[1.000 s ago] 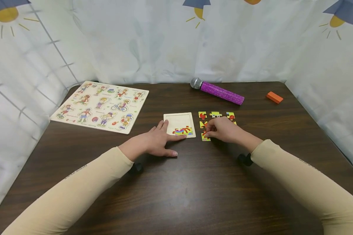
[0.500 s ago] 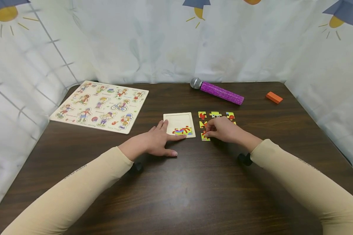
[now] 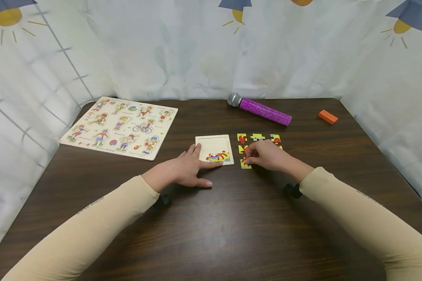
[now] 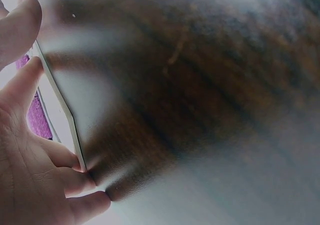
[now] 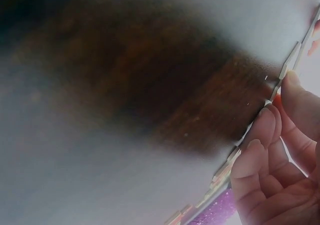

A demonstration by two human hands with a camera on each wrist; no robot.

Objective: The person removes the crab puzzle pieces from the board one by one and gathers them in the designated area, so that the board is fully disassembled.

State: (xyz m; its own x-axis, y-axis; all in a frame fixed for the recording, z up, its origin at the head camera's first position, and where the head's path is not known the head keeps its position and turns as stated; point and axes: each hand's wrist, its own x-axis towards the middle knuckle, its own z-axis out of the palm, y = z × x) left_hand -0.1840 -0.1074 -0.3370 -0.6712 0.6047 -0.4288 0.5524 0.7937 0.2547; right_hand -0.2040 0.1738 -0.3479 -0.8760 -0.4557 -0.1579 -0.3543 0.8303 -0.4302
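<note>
My left hand (image 3: pixel 186 168) lies with spread fingers on the left and front border of a small square wooden puzzle tray (image 3: pixel 212 137). Joined yellow, red and blue puzzle pieces (image 3: pixel 219 157) fill part of the tray's front right. In the left wrist view, fingers (image 4: pixel 82 207) touch the tabletop beside the tray's edge. To the right, my right hand (image 3: pixel 267 154) pinches a yellow and red puzzle piece (image 3: pixel 246 166) at the near left of a group of loose pieces. Its thumb (image 5: pixel 295 92) is at the piece's edge in the right wrist view; curled fingers hide some pieces.
Behind the right hand lie more loose puzzle pieces (image 3: pixel 258 137). A purple glitter microphone (image 3: pixel 263 111) is near the table's back edge, with an orange block (image 3: pixel 328 116) to its right. A large wooden board of sports figures (image 3: pixel 119 127) occupies the back left. White curtains (image 3: pixel 197 50) surround the table.
</note>
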